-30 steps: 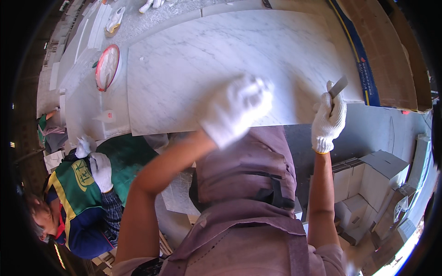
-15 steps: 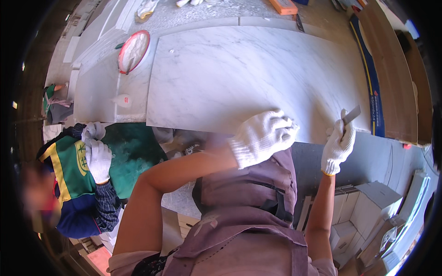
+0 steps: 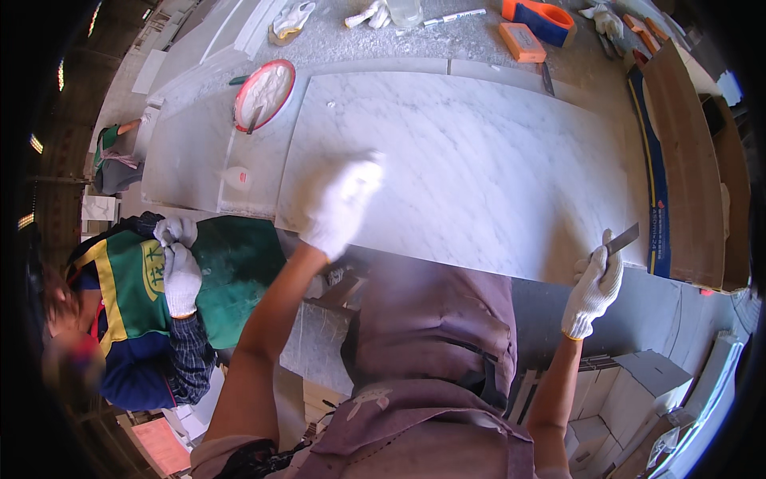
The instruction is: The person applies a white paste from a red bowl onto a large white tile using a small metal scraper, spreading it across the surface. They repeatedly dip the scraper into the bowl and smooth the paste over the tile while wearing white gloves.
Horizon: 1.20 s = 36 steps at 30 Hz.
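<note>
A white marble-patterned slab (image 3: 455, 160) with grey veins lies flat in front of me. My left hand (image 3: 343, 199), in a white knit glove, is over the slab's left part. Motion smears its fingers, so I cannot make out their pose or whether they touch the surface. At the slab's near right corner, my gloved right hand (image 3: 594, 287) is closed around a flat metal scraper (image 3: 625, 239), whose blade sticks out to the upper right. The scraper's grip end is hidden in the glove.
Left of the slab stands a red-rimmed bowl (image 3: 293, 77) of white paste with a spatula (image 3: 254, 120) in it. A cardboard box (image 3: 685, 168) borders the right. An orange block (image 3: 522, 42) and a marker (image 3: 455, 17) lie behind. A co-worker's gloved hands (image 3: 182, 279) are at left.
My left hand has swept leftward and farther across the slab from its near edge. The right hand still holds the scraper. The whole view has shifted, showing more of the table's far side.
</note>
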{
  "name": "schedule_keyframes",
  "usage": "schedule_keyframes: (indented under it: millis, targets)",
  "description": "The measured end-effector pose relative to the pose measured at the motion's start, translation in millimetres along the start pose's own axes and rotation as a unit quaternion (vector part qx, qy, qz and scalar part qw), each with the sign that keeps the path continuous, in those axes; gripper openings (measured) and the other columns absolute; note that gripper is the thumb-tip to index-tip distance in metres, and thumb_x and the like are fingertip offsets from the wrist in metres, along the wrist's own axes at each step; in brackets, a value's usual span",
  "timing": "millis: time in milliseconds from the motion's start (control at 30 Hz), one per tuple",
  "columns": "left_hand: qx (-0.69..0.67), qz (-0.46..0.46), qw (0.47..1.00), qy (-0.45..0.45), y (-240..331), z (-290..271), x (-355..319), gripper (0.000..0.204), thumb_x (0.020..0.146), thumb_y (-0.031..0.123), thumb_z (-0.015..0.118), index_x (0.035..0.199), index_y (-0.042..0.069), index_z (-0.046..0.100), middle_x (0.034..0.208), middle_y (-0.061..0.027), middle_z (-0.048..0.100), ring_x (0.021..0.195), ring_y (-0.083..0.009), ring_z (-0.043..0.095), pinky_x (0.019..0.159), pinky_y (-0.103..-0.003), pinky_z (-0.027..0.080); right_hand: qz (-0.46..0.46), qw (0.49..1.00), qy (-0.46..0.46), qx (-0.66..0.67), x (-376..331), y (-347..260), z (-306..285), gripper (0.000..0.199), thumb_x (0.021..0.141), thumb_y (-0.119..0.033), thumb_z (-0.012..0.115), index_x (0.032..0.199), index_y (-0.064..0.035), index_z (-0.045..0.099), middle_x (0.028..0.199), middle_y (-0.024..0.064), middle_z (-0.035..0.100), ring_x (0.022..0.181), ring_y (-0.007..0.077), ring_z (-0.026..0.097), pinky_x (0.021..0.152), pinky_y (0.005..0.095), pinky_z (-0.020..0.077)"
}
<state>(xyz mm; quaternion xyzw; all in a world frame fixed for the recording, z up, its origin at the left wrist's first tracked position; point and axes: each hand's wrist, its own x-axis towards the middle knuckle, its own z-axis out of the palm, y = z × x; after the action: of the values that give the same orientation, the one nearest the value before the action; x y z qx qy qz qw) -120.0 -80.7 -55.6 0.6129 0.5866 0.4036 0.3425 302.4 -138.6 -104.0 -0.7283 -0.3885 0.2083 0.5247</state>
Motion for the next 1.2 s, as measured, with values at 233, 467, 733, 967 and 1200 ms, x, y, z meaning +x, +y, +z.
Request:
schedule_keyframes:
  millis: [233, 467, 733, 967, 1200]
  targets:
    - [0.114, 0.347, 0.922, -0.131, 1, 93, 25, 0.028, 0.102, 0.0, 0.068, 0.129, 0.006, 0.075, 0.13, -0.0108, 0.076, 0.12, -0.0277, 0.072, 0.105, -0.043, 0.057, -0.014, 0.996, -0.077, 0.052, 1, -9, 35, 0.032, 0.11, -0.01, 0.06, 0.138, 0.0005, 0.071, 0.136, 0.0126, 0.078, 0.074, 0.0055, 0.056, 0.066, 0.0243, 0.049]
    - [0.028, 0.037, 0.995, 0.083, -74, -7, 181, 0.019, 0.106, 0.002, 0.061, 0.119, 0.005, 0.074, 0.108, -0.0032, 0.077, 0.103, -0.0153, 0.071, 0.094, -0.031, 0.059, -0.074, 0.992, -0.075, -0.069, -4, -3, 48, 0.028, 0.109, -0.013, 0.065, 0.132, -0.0031, 0.076, 0.106, 0.0077, 0.077, 0.073, 0.0105, 0.058, 0.069, 0.0285, 0.0477]
    - [0.119, 0.134, 0.959, 0.221, -80, -19, 224, 0.02, 0.105, 0.017, 0.072, 0.123, 0.009, 0.076, 0.122, -0.0104, 0.079, 0.114, -0.0233, 0.074, 0.103, -0.035, 0.056, -0.06, 0.988, -0.063, -0.13, -7, -11, 51, 0.028, 0.105, -0.014, 0.069, 0.129, -0.008, 0.082, 0.099, 0.0087, 0.076, 0.084, 0.0197, 0.071, 0.08, 0.0343, 0.057]
    - [0.19, 0.032, 0.976, 0.099, -70, 7, 215, 0.029, 0.104, 0.026, 0.072, 0.13, 0.012, 0.075, 0.13, -0.0117, 0.077, 0.119, -0.0286, 0.073, 0.106, -0.038, 0.055, -0.088, 0.99, -0.047, -0.103, -8, -9, 54, 0.028, 0.103, -0.013, 0.071, 0.129, -0.0074, 0.082, 0.099, 0.0088, 0.076, 0.084, 0.0195, 0.07, 0.08, 0.0348, 0.0571]
    - [0.189, 0.058, 0.97, 0.143, -45, -2, 173, 0.069, 0.108, 0.038, 0.068, 0.164, 0.006, 0.043, 0.165, -0.0235, 0.05, 0.153, -0.0383, 0.048, 0.128, -0.043, 0.038, -0.101, 0.989, -0.04, -0.099, -10, -11, 55, 0.028, 0.104, -0.011, 0.07, 0.129, -0.0055, 0.081, 0.101, 0.0098, 0.077, 0.088, 0.0201, 0.071, 0.083, 0.0351, 0.0578]
